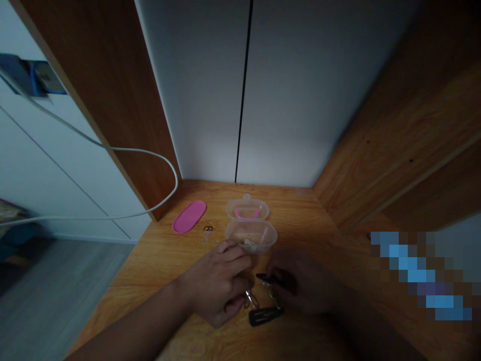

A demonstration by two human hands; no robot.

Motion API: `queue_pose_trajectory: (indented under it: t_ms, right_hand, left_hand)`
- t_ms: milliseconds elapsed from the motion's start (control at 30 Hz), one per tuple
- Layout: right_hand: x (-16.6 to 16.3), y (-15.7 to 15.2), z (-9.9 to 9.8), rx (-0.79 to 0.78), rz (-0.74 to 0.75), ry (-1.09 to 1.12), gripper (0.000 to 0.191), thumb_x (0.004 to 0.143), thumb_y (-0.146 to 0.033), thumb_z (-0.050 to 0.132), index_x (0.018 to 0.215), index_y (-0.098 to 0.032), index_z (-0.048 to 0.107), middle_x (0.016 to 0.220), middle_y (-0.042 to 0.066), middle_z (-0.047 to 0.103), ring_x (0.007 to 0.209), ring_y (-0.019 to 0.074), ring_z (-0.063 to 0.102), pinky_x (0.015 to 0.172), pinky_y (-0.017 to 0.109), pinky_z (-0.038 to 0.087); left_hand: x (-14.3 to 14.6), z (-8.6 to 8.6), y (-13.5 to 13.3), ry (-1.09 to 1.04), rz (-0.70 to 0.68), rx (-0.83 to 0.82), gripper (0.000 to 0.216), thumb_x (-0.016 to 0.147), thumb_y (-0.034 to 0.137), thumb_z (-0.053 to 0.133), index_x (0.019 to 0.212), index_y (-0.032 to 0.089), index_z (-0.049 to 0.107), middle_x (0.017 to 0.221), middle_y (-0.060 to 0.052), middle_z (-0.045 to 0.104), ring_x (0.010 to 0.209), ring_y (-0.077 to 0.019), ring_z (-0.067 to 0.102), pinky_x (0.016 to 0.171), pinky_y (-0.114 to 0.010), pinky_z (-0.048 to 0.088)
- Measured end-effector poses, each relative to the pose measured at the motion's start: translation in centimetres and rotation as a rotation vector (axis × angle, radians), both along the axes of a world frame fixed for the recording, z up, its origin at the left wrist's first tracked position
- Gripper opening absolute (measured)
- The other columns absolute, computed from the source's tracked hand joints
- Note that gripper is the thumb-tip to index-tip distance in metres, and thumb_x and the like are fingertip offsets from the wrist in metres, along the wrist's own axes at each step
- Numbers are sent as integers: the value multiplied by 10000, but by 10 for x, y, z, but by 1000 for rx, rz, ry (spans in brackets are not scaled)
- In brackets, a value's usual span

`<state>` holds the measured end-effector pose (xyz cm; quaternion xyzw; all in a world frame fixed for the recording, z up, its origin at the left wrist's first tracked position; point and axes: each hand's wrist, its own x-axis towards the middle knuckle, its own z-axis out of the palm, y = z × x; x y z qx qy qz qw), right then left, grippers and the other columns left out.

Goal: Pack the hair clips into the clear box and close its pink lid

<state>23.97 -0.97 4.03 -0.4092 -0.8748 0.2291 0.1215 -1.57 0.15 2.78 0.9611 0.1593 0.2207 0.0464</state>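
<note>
My left hand (223,283) is low over the wooden tabletop, its fingers curled together; what they hold, if anything, is hidden. Beside its thumb is a shiny metal clip (251,299). Opposite it, in shadow, my right hand (302,281) has its fingers closed on a black hair clip (263,277). More small metal clips (273,296) lie between the hands. A black snap hair clip (265,316) rests on the wood nearer to me. Just beyond my hands stands a clear plastic box (269,234), its hinged lid (247,204) tipped back, with small metallic pieces inside.
A pink oval lid (189,216) lies at the left of the tabletop (165,265). Several small rings (207,231) are near it. A white cable (143,150) loops in from the left. Grey panels (210,125) and wooden side boards (376,150) enclose the back and right.
</note>
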Motion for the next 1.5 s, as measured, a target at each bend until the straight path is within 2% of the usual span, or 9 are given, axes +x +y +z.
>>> queue_pose_trajectory:
  t_ms: [133, 300, 567, 900, 1033, 1167, 1233, 1500]
  right_hand:
    - [-2, -1, -1, -6, 0, 1, 126, 764, -212, 640, 889, -217, 656, 733, -4, 653, 653, 156, 564, 607, 264, 395]
    - [-4, -2, 0, 23, -4, -14, 60, 798, -219, 614, 839, -212, 658, 690, -8, 641, 613, 147, 540, 578, 261, 370]
    - [-1, 0, -5, 211, 5, 18, 81, 827, -189, 560, 785, -199, 629, 703, 13, 644, 655, 163, 550, 627, 286, 368]
    - [1, 5, -4, 225, -40, 4, 129, 867, -225, 544, 743, -194, 561, 716, 21, 610, 660, 160, 517, 625, 287, 367]
    - [1, 5, -6, 198, -46, 9, 138, 884, -249, 535, 764, -196, 577, 700, 14, 609, 640, 154, 510, 614, 284, 365]
    - [2, 4, -10, 151, -58, -14, 142, 895, -258, 526, 782, -197, 587, 702, 11, 619, 636, 150, 516, 605, 280, 360]
    - [2, 4, -11, 149, -61, -33, 145, 896, -259, 526, 780, -195, 586, 711, 15, 623, 643, 151, 520, 612, 282, 364]
    - [2, 3, -7, 166, -61, -22, 173, 914, -267, 516, 775, -192, 588, 709, 14, 630, 643, 149, 535, 615, 283, 387]
  left_hand:
    - [1, 2, -2, 10, -3, 14, 184, 762, 288, 626, 911, 194, 682, 953, -64, 618, 929, -250, 546, 995, -452, 334]
    - [3, 4, -4, -23, -4, 18, 151, 759, 294, 628, 857, 184, 658, 966, -63, 624, 915, -239, 542, 985, -440, 334]
    - [3, 0, -1, -144, 10, 76, 125, 759, 292, 609, 800, 177, 636, 842, -50, 632, 876, -224, 549, 924, -417, 367]
    - [3, -1, -1, -136, 26, 156, 144, 790, 305, 627, 707, 188, 618, 751, -14, 616, 771, -190, 519, 888, -405, 364]
    - [4, -5, -3, -130, -18, 146, 213, 821, 369, 610, 721, 182, 628, 725, -20, 614, 743, -196, 523, 815, -398, 377]
    - [11, -11, -8, -86, -125, 99, 392, 804, 565, 614, 815, 178, 671, 782, -38, 624, 755, -209, 529, 729, -383, 379]
    - [14, -14, -10, -65, -159, 90, 428, 799, 604, 616, 805, 180, 671, 760, -31, 607, 731, -202, 518, 694, -373, 369]
    - [17, -11, -13, -45, -158, 96, 156, 795, 326, 620, 733, 184, 644, 725, -27, 610, 727, -197, 535, 722, -369, 406]
